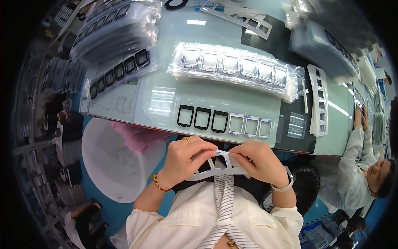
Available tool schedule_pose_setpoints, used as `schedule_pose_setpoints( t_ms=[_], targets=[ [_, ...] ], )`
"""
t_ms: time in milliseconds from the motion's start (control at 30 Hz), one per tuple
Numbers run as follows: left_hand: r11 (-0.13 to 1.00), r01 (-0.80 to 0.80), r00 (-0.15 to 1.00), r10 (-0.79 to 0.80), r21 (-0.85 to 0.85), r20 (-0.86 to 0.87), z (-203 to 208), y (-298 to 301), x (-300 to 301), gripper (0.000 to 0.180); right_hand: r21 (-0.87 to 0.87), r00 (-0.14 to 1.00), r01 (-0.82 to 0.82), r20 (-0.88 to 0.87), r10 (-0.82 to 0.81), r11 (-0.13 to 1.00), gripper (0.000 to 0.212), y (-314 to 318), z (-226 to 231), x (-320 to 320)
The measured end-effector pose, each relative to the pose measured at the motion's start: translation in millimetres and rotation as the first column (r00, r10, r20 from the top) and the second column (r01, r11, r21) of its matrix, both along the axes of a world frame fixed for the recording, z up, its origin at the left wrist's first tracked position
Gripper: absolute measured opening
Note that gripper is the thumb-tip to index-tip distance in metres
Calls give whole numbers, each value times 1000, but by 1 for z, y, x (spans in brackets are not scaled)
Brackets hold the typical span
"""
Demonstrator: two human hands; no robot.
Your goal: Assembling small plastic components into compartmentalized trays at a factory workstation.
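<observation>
My left hand (181, 161) and my right hand (262, 162) are in front of the table's near edge, thumbs and fingertips pinched. Between them they hold a white die-cut strip (222, 171) with square-cornered windows and small blue marks, one hand on each side of its upper part. Fingers cover some of the strip. Just beyond it, along the table edge, lies a row of small rectangular frames. The left three are black frames (202, 127). The right three show white, blue-marked faces (251, 135).
Clear plastic trays of frames (232, 74) lie mid-table. A tray of black frames (119, 71) and a tall tray stack (112, 45) stand left. White cut-out strips (315, 99) lie right. Below left is a white tub (93, 166) with pink cloth (139, 139). A co-worker (352, 153) sits right.
</observation>
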State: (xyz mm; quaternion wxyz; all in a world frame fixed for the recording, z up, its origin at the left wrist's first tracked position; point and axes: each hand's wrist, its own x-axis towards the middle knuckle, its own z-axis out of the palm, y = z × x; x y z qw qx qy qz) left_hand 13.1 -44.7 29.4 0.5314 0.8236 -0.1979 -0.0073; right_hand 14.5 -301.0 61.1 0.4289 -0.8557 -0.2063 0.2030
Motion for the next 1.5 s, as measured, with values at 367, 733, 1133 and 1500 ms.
schedule_pose_setpoints(
  t_ms=[367, 733, 1133, 1500],
  targets=[
    [998, -12, 1000, 13, 60, -11, -4, 5, -1, 5, 137, 966, -46, 259, 9, 990, 15, 32, -3, 11],
    [974, -97, 983, 61, 206, 173, -19, 6, 7, 10, 265, 889, 396, 129, -440, 879, 9, 29, -24, 49],
    [946, -135, 951, 40, 294, 306, -30, 3, 10, 18, 194, 892, 404, 130, -432, 894, 8, 36, -36, 50],
    [944, -143, 952, 49, 297, 302, -31, 4, 10, 22, 184, 894, 400, 140, -426, 898, 7, 37, -36, 51]
  ],
)
